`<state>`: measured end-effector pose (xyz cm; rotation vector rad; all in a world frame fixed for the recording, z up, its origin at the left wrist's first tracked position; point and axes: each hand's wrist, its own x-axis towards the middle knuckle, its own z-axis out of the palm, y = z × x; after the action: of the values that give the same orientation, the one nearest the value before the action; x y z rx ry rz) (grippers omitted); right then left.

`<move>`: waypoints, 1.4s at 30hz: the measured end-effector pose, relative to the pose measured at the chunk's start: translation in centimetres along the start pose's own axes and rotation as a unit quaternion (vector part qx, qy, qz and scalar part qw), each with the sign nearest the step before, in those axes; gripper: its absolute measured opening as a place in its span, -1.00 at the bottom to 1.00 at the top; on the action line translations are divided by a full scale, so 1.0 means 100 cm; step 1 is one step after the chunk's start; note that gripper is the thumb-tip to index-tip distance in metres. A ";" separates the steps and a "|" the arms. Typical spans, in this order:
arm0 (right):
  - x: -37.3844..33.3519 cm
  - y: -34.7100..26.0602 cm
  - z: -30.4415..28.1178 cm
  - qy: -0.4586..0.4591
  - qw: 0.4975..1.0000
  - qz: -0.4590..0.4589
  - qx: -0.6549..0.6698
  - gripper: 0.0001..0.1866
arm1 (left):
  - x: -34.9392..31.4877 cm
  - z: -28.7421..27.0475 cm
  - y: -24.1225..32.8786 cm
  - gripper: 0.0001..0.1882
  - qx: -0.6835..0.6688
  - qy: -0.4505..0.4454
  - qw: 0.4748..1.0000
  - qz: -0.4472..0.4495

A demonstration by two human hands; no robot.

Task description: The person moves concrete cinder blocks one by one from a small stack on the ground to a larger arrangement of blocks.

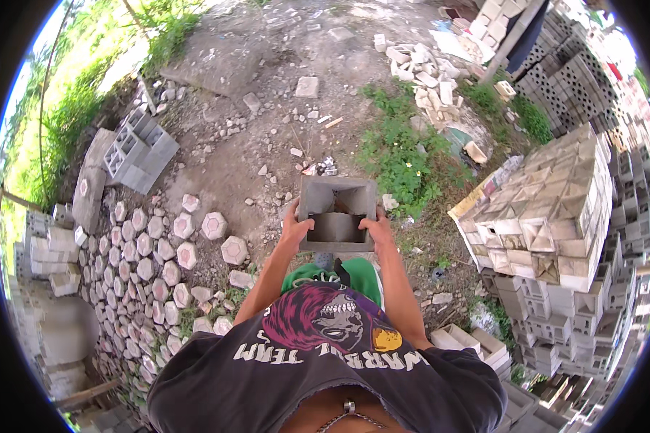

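Observation:
Held out before my body is a square grey concrete block (337,246), hollow, with a curved piece across its inside. My left hand (295,228) grips its left wall, the thumb hooked over toward the opening. On the opposite wall my right hand (378,229) does the same. The fingers of both hands are mostly hidden behind the block's outer sides. Its open face points up toward me, and dirt ground lies beyond it.
Many hexagonal pavers (184,255) cover the ground at left, with a stack of grey hollow blocks (143,150) beyond them. At right stands a tall stack of pale blocks (542,209). Green weeds (404,166) and broken white rubble (430,76) lie ahead to the right.

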<state>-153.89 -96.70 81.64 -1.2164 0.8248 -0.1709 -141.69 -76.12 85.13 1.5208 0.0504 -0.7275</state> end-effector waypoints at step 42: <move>0.256 -0.029 0.378 -0.337 0.901 0.007 -0.272 -0.09 | 0.141 -0.231 0.023 -0.07 -0.177 0.423 0.887 0.062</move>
<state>-110.70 -82.61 76.14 -1.6488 0.2625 0.5106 -120.14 -60.97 78.45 1.3645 0.7001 0.0978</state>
